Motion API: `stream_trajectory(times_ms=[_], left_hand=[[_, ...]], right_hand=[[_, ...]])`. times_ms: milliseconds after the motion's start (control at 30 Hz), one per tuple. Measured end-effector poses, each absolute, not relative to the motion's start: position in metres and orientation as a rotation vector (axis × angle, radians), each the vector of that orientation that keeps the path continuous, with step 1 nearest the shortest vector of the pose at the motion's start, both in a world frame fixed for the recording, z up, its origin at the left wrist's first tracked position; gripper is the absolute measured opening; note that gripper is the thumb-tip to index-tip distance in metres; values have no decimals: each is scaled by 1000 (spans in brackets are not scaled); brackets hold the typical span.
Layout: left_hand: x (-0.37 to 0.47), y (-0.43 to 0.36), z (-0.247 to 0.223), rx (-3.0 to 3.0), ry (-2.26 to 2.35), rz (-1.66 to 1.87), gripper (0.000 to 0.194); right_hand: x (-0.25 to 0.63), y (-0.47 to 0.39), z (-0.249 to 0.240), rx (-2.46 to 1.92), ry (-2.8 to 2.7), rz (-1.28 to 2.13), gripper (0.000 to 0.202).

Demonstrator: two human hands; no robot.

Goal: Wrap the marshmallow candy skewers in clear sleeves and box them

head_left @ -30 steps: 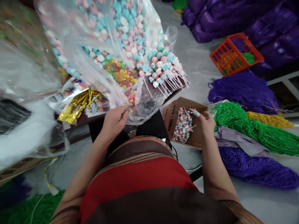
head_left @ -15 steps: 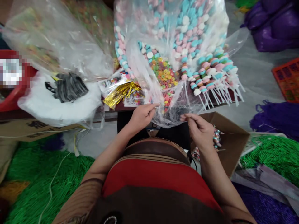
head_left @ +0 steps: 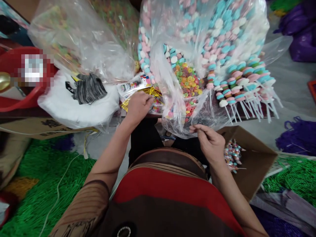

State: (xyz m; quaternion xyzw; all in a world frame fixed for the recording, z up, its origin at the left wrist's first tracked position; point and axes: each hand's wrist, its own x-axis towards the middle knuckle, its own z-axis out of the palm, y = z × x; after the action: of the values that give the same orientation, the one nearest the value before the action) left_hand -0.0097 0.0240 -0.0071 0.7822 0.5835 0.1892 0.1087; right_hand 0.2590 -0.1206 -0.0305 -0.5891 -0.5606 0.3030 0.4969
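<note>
My left hand [head_left: 140,106] lies over the gold twist ties [head_left: 152,92] at the table's near edge. Its fingers are curled closed, and whatever they hold is hidden. My right hand [head_left: 211,141] is pinched at the near rim of a clear plastic bag [head_left: 170,113]; what sits between thumb and fingertips is too small to make out. Inside that bag are coloured ring candies [head_left: 189,80]. To the right rest skewers of stacked pink, blue and white candies [head_left: 237,84] with white sticks pointing toward me. Printed packets [head_left: 134,86] lie behind my left hand.
A large bag of pastel candies [head_left: 222,29] stands behind. At left are a white plastic bundle [head_left: 81,110], dark grey strips [head_left: 90,89] and a red basin [head_left: 27,95]. Below right, an open cardboard box [head_left: 256,161] holds wrapped sweets. Green strands [head_left: 32,197] cover the floor.
My left hand has moved left from the clear bag's rim onto the gold twist ties. The right hand stays pinched near the bag's rim. The whole view has shifted, with the table appearing further right.
</note>
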Motion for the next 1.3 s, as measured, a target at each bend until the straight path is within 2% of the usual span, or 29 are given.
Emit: stream_trajectory(times_ms=[200, 367, 500, 600, 700, 833, 1000, 1100, 1233, 1300], left_hand=[[12, 14, -33, 2394, 1717, 408, 24], [19, 26, -34, 2351, 1763, 379, 15], [18, 33, -36, 2343, 1756, 399, 16], [11, 34, -40, 2357, 1728, 527, 16], [2, 32, -43, 2396, 1602, 798, 18], [-4, 22, -45, 2386, 1479, 1162, 31], [-6, 11, -40, 2159, 1542, 1459, 31], [-8, 3, -33, 2146, 1554, 1545, 27], [2, -10, -30, 2414, 1387, 1437, 24], [12, -17, -31, 2517, 1263, 1370, 20]], right_hand=[[256, -124, -34, -1432, -1370, 779, 20], [255, -124, -36, -1428, -1362, 774, 21], [253, -126, -38, -1450, -1375, 784, 21], [253, -126, -36, -1434, -1383, 795, 21], [251, -121, -27, -1416, -1347, 828, 19], [236, -101, -10, -1339, -1258, 984, 18], [211, -66, -7, -1289, -1574, 1022, 24], [206, -53, -8, -1347, -1564, 1002, 34], [209, -46, 3, -1274, -1187, 1369, 57], [211, -44, 9, -1222, -1086, 1483, 56]])
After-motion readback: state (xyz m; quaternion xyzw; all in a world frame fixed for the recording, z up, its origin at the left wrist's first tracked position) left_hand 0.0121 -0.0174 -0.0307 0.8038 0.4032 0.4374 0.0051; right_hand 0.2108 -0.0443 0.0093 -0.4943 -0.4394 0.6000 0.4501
